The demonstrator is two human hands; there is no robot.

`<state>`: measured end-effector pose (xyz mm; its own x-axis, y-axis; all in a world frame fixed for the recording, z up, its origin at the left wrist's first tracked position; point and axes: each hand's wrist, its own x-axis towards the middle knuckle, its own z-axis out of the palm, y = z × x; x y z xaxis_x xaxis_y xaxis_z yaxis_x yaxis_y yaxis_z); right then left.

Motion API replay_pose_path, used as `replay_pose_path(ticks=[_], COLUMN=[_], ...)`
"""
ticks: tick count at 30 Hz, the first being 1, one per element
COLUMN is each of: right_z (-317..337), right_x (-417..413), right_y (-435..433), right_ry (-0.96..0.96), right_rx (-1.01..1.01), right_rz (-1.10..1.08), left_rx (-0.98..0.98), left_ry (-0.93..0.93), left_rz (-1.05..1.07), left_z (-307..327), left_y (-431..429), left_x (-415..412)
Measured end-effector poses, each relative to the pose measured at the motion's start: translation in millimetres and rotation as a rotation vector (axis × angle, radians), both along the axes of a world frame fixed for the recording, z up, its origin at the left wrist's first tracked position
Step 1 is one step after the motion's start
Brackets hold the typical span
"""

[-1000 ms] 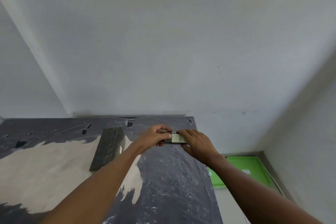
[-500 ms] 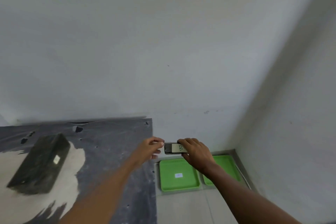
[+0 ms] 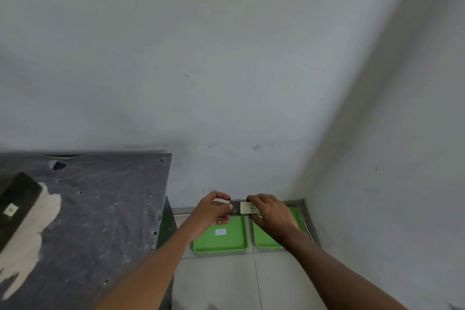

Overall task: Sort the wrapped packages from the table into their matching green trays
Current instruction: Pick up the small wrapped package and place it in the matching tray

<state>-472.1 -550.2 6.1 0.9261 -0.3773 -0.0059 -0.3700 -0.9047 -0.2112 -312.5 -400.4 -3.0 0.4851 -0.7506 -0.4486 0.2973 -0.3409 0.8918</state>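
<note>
Both green trays (image 3: 201, 244) bare; B-labelled package (image 3: 245, 208) pinched between left hand (image 3: 214, 211) and right hand (image 3: 273, 214); another package (image 3: 17, 199) at 9 o'clock on tabletop (image 3: 100, 209)

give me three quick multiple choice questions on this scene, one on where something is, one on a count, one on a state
1. Where do the green trays sit?
A. on the table
B. on the floor by the wall corner
C. on a shelf

2. How many green trays show?
A. one
B. two
C. four

3. What is the state of the small package?
A. lying in a tray
B. lying on the table
C. held in the air by both hands

Answers:
1 B: the left tray and right tray lie on floor tiles.
2 B: only those two show.
3 C: the left hand and right hand pinch the small package above the trays.
</note>
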Motion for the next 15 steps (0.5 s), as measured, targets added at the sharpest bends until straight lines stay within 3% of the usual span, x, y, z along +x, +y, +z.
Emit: replay_pose_path(ticks=[7, 15], right_z=[-33, -89], right_x=[2, 8], right_y=[-72, -149], right_ry=[0.066, 0.202], right_rx=[0.0, 0.023], right_rz=[-0.034, -0.061], left_rx=[0.148, 0.334], left_ry=[-0.103, -0.465], left_rz=[-0.021, -0.21], left_z=[-35, -99], left_y=[-69, -132], left_x=[10, 17])
